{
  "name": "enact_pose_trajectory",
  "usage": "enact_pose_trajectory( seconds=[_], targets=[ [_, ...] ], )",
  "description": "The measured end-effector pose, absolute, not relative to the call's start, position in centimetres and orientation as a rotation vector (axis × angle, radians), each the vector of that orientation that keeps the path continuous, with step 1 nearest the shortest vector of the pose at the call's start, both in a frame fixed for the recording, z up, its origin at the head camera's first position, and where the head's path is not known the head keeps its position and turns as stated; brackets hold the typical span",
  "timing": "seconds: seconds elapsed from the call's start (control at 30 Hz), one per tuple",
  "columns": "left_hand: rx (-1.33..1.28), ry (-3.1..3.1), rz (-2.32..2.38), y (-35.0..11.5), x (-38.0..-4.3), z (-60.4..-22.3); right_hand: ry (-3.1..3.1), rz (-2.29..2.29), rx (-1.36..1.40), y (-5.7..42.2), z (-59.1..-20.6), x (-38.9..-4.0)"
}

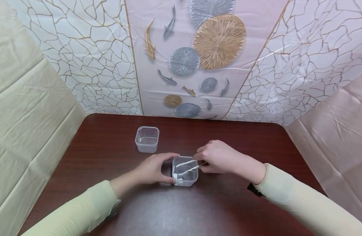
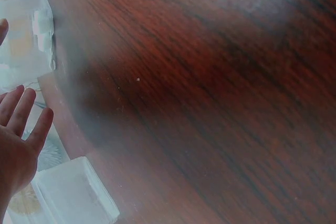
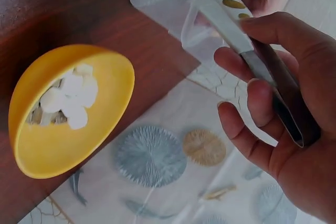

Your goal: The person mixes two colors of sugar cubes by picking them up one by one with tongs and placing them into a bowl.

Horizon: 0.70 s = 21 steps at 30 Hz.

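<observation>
My left hand (image 1: 152, 168) holds a clear square plastic container (image 1: 185, 183) at its left side, thumb at the near corner and a finger at the far one. The other fingers stretch out loosely in the left wrist view. Small white pieces (image 1: 175, 176) lie inside along the container's left wall. My right hand (image 1: 217, 157) grips metal tongs (image 3: 257, 69) between thumb and fingers. The two arms of the tongs stand apart, reaching down into the container toward the white pieces. In the right wrist view, a yellow bowl (image 3: 100, 145) holds several white pieces (image 3: 73, 95).
A second clear plastic container (image 1: 147, 149) stands behind and left of the first on the dark reddish wooden table (image 1: 110, 141). A patterned cloth (image 1: 183, 91) with fish and round motifs hangs behind the table. Pale cloth (image 1: 30, 114) covers the sides.
</observation>
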<state>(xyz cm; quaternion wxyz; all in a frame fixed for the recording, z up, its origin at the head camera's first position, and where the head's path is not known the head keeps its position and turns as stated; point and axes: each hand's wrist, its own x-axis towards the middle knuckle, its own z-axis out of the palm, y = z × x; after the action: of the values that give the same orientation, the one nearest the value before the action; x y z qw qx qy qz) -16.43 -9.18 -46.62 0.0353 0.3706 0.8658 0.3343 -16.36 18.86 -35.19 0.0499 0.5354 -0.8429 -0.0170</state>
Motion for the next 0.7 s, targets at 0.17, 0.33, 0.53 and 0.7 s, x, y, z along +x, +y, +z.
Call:
enact_pose_trajectory(
  seconds=[0.17,0.33,0.53,0.7],
  targets=[
    [1.139,2.668,1.027,-9.2,-16.5,-46.7,-2.587,-0.145,1.653,18.0,-35.7,-16.4],
    [1.133,2.672,1.019,-9.2,-16.6,-46.8,-2.596,-0.196,1.664,17.5,-36.0,-16.5],
    [1.142,2.671,1.021,-9.2,-16.5,-46.7,-2.538,-0.212,1.658,17.4,-36.3,-16.7],
    [1.146,2.663,1.03,-9.2,-16.4,-46.5,-2.53,-0.245,1.622,17.5,-36.3,-16.7]
  ],
)
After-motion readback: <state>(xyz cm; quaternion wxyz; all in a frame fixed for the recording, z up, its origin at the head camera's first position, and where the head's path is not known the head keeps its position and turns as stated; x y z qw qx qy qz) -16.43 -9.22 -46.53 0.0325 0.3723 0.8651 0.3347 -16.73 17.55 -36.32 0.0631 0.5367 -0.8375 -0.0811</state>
